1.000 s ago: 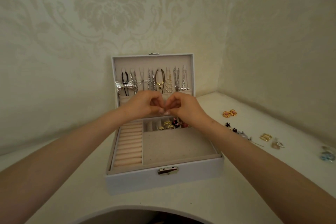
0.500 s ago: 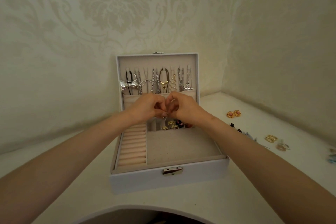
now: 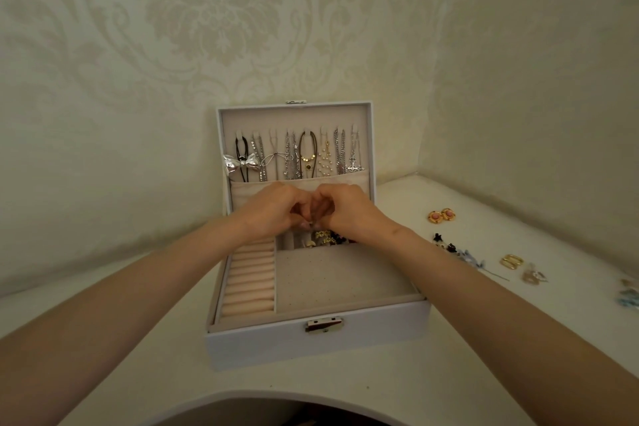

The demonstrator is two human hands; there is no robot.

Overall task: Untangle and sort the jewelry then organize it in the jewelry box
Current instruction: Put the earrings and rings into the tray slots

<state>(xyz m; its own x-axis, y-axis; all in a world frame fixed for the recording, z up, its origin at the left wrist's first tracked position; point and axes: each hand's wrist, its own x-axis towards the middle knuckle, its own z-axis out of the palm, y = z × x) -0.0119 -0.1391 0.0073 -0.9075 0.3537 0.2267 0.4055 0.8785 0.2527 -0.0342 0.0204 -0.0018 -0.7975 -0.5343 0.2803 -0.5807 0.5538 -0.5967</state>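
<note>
Box [image 3: 363, 332], white, sits open at the middle of the table [image 3: 138, 356], its latch [image 3: 324, 324] on the near wall and its lid [image 3: 294, 117] standing upright at the far side. Necklaces [image 3: 307, 156] hang in a row from hooks inside the lid, their lower ends tucked behind a fabric pocket [image 3: 242, 197], with a silver bow [image 3: 241, 163] at the left end of the row. In the tray, ring rolls [image 3: 249, 280] fill the left column, a flat dotted pad [image 3: 339, 277] takes the near right part, and small far compartments hold a cluster of earrings [image 3: 325, 239] in gold and dark tones. Both hands hover together over those far compartments, in front of the pocket. The left hand [image 3: 276, 209] and right hand [image 3: 349, 209] each have fingers curled inward, knuckles up, their tips meeting around a small piece [image 3: 311, 225] pinched between them; what it is cannot be told at this size. Loose jewelry lies on the table to the right of the box, well apart from it: a pink pair [image 3: 442, 215] farthest back, black bits [image 3: 444, 244] nearer, a blue-grey pin [image 3: 473, 259], gold hoops [image 3: 511, 261], a clear piece [image 3: 534, 276], and a blue piece [image 3: 629, 297] at the right edge. Patterned wallpaper [image 3: 207, 28] covers the corner behind.
</note>
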